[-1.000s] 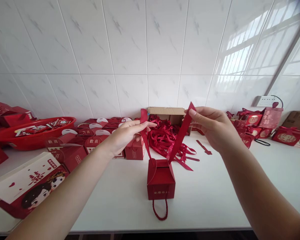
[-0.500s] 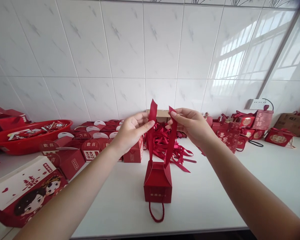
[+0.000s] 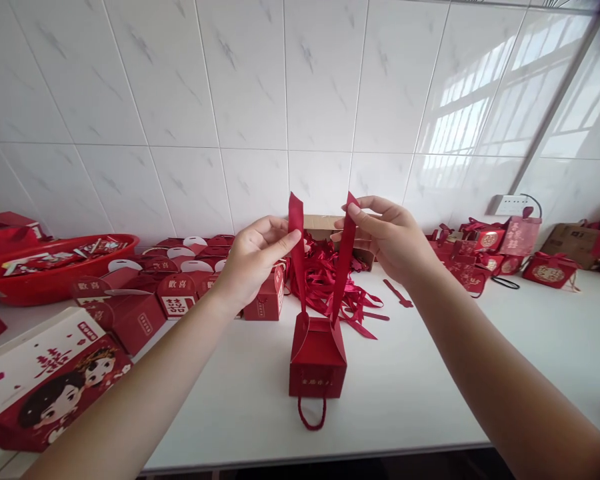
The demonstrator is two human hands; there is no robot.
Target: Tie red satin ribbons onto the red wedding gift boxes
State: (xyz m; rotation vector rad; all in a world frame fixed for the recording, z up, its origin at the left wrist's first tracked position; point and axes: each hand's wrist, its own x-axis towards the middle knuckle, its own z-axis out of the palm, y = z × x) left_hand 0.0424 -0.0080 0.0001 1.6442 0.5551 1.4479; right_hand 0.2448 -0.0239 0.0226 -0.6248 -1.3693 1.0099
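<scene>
- Ribbon (image 3: 345, 257): two flat lengths rise from the left and right of the top of the small box (image 3: 317, 377); any join inside is hidden.
- Left hand (image 3: 260, 257): thumb and fingers pinched closed on the left length, a little below its tip.
- Right hand (image 3: 387, 230): pinched likewise on the right length, close to its tip and higher up; the left hand appears nearer the box.
- Key relation: box below and between both grips; lengths apart, uncrossed.
- Ribbon axis: near vertical, tips upward, spreading slightly.
- Box: upright on the white table (image 3: 405, 400), printed face and cord handle (image 3: 313, 427) toward the near edge.
</scene>
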